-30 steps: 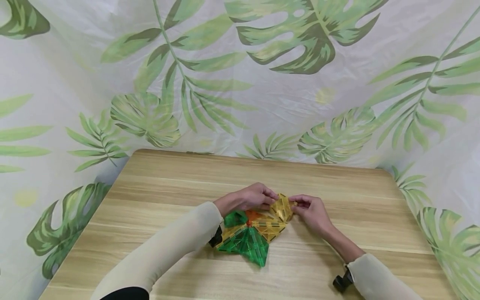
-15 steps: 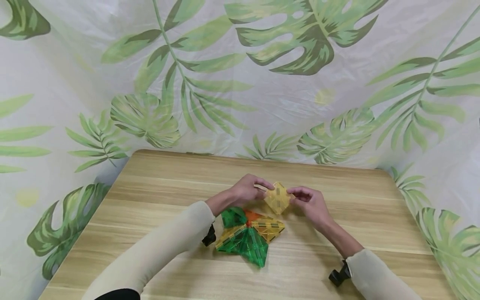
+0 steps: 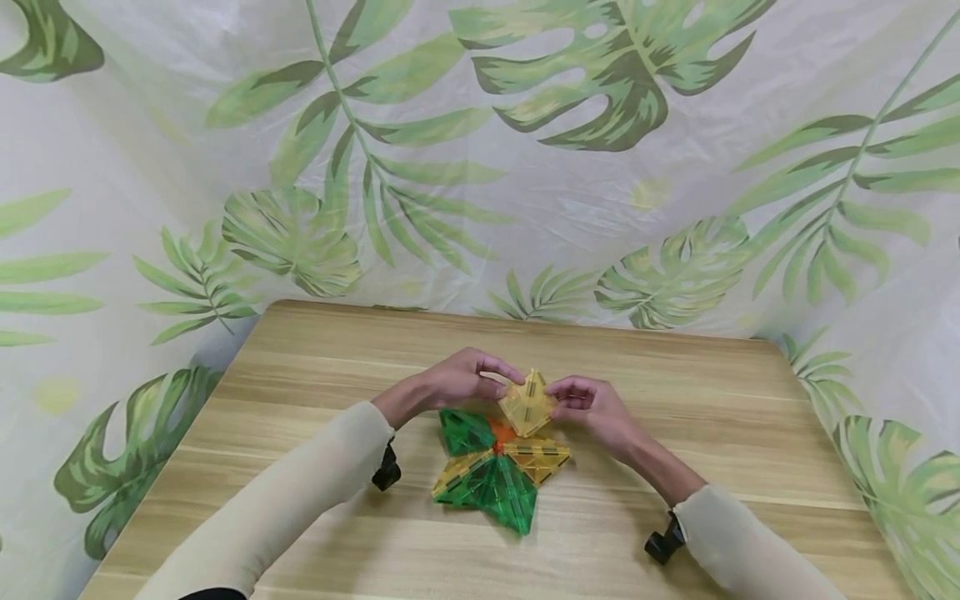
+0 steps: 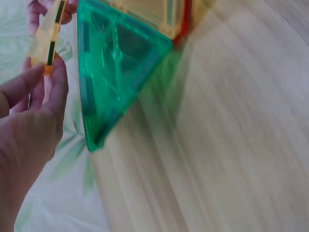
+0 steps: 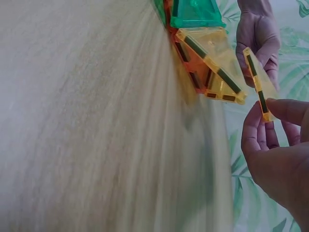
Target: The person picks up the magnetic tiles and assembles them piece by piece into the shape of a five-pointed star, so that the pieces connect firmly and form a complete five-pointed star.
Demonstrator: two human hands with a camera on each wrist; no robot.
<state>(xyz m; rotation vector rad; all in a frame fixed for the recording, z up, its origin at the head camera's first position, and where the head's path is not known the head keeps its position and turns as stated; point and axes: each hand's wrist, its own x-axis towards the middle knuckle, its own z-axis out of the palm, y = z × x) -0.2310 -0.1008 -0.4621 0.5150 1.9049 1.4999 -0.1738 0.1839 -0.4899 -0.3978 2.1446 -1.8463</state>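
Both hands hold a yellow translucent magnetic tile piece (image 3: 528, 405), diamond-shaped in the head view, just above the far side of a star-like magnetic tile build. My left hand (image 3: 463, 380) pinches its left corner between thumb and fingers; in the left wrist view the tile (image 4: 49, 41) appears edge-on. On the opposite corner, my right hand (image 3: 596, 410) has a thumb-and-finger pinch, clear in the right wrist view on the tile's edge (image 5: 260, 89). The build has green tiles (image 3: 510, 496), yellow tiles (image 3: 536, 458) and an orange part (image 3: 501, 431) partly hidden behind the held piece.
A wooden table (image 3: 337, 350) carries the build near its middle. Behind it hangs a leaf-print cloth (image 3: 450, 167). Black wrist cameras (image 3: 664, 542) sit on both wrists.
The yellow piece was at the build's right far side, then was lifted away. Both hands have since carried it left, and it is now above the orange part.
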